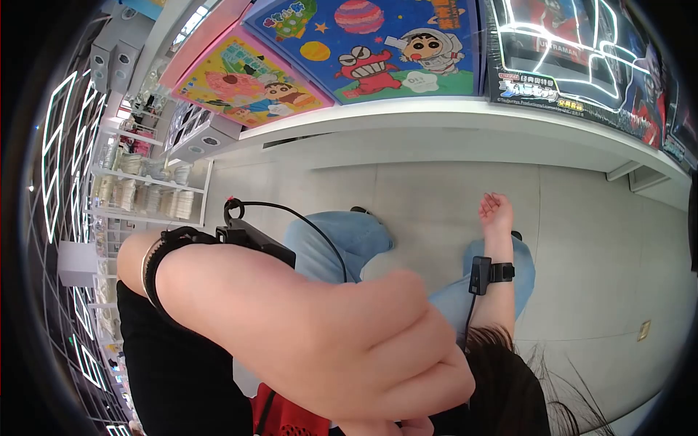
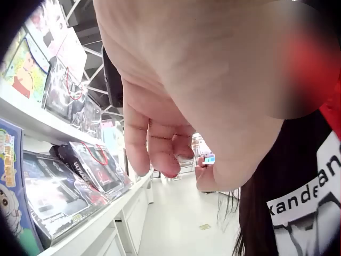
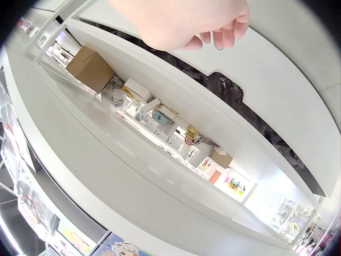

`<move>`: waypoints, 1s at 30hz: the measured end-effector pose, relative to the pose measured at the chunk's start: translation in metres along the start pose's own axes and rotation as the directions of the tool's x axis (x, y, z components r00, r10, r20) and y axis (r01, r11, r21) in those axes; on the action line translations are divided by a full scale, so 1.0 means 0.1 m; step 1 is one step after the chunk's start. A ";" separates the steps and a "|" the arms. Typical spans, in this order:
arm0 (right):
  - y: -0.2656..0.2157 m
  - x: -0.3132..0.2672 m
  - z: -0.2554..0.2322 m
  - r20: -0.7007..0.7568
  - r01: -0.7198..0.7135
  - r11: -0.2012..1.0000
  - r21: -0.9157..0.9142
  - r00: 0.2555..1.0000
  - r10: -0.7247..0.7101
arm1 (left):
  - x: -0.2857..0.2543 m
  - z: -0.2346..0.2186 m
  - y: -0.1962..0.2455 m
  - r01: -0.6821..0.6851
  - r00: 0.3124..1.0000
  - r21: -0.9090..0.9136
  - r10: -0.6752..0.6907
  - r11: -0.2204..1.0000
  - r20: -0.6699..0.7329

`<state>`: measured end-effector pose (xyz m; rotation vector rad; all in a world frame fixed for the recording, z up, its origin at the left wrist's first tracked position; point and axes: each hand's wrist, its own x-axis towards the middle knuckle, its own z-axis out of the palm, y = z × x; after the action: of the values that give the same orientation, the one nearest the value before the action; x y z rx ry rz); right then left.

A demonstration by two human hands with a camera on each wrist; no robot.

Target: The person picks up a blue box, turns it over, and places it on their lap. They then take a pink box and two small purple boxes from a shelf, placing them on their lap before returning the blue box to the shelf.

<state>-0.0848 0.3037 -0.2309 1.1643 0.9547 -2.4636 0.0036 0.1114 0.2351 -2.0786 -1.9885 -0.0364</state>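
Observation:
My left hand (image 1: 378, 341) is raised large and close to the head camera, fingers bent, back of the hand showing. The left wrist view shows its fingers (image 2: 160, 154) loosely curved down with a gap to the thumb, nothing between them, strands of dark hair (image 2: 228, 205) beside the thumb. Low on the right side, my right hand (image 1: 496, 212) hangs over the floor, its fingers loosely curled around nothing. Seen from its own wrist, this hand (image 3: 197, 24) is in front of the white shelf unit (image 3: 133, 176). Each wrist carries a strapped camera (image 1: 480, 275).
A white shelf (image 1: 407, 109) in front carries a blue cartoon box (image 1: 392, 51), a pink-edged yellow one (image 1: 254, 80) and a black Ultraman box (image 1: 574, 65). Below lies tiled floor (image 1: 582, 247). Store racks (image 1: 145, 182) stand to the left. A cardboard box (image 3: 90, 69) sits inside the shelving.

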 end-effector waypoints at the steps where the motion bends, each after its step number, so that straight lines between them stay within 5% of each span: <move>1: 0.00 0.01 -0.01 0.001 -0.001 1.000 0.005 1.000 0.001 | 0.02 0.07 0.06 0.097 0.990 0.006 -0.096 0.995 -0.101; 3: 0.00 0.04 -0.01 0.002 0.000 1.000 0.013 1.000 0.000 | -0.03 0.08 0.06 0.190 0.962 0.003 -0.185 0.982 -0.201; 5: 0.00 0.05 -0.02 0.006 0.002 1.000 0.008 1.000 -0.002 | -0.10 -0.06 -0.11 -0.008 0.999 0.004 0.008 1.000 0.044; 6: -0.01 0.05 -0.02 0.002 0.004 1.000 0.010 1.000 -0.004 | -0.06 -0.06 -0.13 -0.011 0.999 0.002 0.011 1.000 0.041; 8: 0.00 0.02 -0.01 0.008 0.013 1.000 0.007 1.000 -0.013 | 0.06 -0.01 -0.11 0.008 0.974 0.252 0.049 0.968 -0.222; 9: 0.01 0.01 -0.01 0.009 0.009 1.000 0.003 1.000 -0.009 | 0.12 0.05 0.00 0.013 0.974 0.251 0.045 0.968 -0.221; 11: 0.00 0.01 0.01 0.027 0.017 1.000 0.023 0.999 -0.018 | 0.25 0.13 0.19 0.453 0.842 0.134 -0.374 0.881 -0.388; 12: 0.00 0.01 0.02 0.028 0.017 1.000 0.025 0.999 -0.018 | 0.20 0.15 0.16 0.452 0.843 0.135 -0.373 0.882 -0.387; 14: -0.01 -0.01 0.00 0.034 0.018 1.000 0.022 0.999 -0.019 | 0.12 0.14 -0.06 0.061 0.956 0.387 0.057 0.920 -0.288; 18: 0.00 0.02 -0.02 0.040 0.010 0.999 0.031 0.999 -0.012 | 0.05 0.02 0.01 -0.072 0.995 0.158 0.081 0.985 -0.052; 19: -0.01 0.00 0.02 0.025 0.010 1.000 0.029 1.000 -0.011 | 0.20 0.09 0.19 0.258 0.939 0.084 -0.229 0.963 -0.256; 20: -0.02 -0.01 0.03 0.009 0.009 1.000 0.027 1.000 -0.009 | 0.29 0.12 0.28 0.542 0.750 -0.055 -0.513 0.838 -0.418; 21: -0.02 -0.02 0.02 0.007 0.009 1.000 0.025 1.000 -0.010 | 0.26 0.14 0.27 0.543 0.749 -0.057 -0.514 0.838 -0.419; 24: -0.01 0.01 0.00 0.040 0.016 1.000 0.012 0.999 -0.016 | 0.11 0.10 0.06 0.315 0.933 0.082 -0.293 0.946 -0.211; 26: 0.01 0.06 -0.01 0.035 0.018 0.999 0.045 0.999 -0.020 | -0.03 0.01 -0.04 0.141 0.990 0.162 -0.137 0.977 -0.039; 30: 0.00 0.03 -0.05 0.054 0.044 0.999 0.024 0.998 -0.045 | -0.32 -0.14 -0.12 0.329 0.942 -0.090 -0.333 0.940 -0.031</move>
<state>-0.0838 0.3072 -0.2358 1.0881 0.9499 -2.5343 -0.0077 0.0779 0.2444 -1.7455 -2.3214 -0.2342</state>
